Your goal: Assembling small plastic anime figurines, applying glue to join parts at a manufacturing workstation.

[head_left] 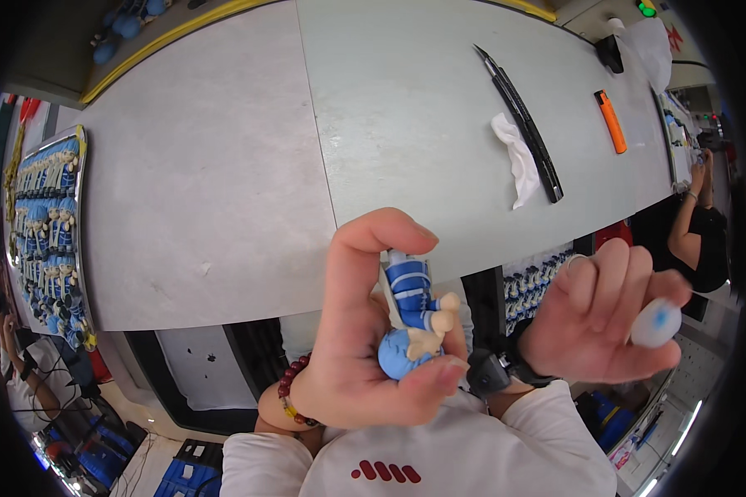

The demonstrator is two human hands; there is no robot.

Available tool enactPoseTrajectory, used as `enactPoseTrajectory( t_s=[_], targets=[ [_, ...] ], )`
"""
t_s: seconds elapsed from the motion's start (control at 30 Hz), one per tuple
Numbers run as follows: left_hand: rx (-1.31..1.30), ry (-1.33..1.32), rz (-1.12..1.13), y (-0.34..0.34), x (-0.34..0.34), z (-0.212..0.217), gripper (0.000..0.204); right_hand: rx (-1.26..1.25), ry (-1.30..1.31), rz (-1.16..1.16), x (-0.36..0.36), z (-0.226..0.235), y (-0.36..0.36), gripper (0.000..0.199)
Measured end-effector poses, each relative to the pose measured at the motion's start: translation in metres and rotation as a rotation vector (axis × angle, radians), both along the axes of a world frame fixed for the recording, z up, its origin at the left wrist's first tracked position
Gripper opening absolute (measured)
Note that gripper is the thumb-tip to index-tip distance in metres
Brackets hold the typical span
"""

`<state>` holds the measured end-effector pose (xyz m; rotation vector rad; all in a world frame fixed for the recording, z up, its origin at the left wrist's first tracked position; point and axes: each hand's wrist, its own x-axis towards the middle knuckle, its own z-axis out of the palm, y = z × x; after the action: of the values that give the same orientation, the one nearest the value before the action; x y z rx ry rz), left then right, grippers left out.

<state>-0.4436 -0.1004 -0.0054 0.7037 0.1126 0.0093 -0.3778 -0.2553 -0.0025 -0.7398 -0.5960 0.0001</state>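
Observation:
A small figurine with blue hair and a blue outfit with pale stripes lies head-down in my left hand. The index finger curls over its lower end, and the thumb rests by its head. To the right, my right hand is raised apart from the figurine. Between its thumb and fingers it pinches a white rounded piece with a blue spot, slightly blurred; its material is unclear.
On the table lie a black pen-like tool, a crumpled white tissue and an orange stick-shaped object. A tray of similar figurines stands left; more figurines sit below the table edge. A person is at far right.

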Motion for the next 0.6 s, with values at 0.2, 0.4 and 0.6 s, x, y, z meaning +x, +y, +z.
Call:
enactPoseTrajectory(
  t_s=[0.2,0.4,0.6],
  targets=[
    [-0.005,0.167,0.081,-0.006,-0.001,0.006,0.065,-0.388,-0.05,-0.103,-0.011,0.013,0.011,0.05],
    [0.044,0.212,0.07,-0.006,-0.003,0.008,0.065,-0.479,-0.114,-0.109,-0.01,0.004,0.014,0.053],
    [0.063,0.235,0.058,-0.006,-0.004,0.007,0.067,-0.429,-0.136,-0.234,-0.011,-0.006,0.02,0.063]
  ],
)
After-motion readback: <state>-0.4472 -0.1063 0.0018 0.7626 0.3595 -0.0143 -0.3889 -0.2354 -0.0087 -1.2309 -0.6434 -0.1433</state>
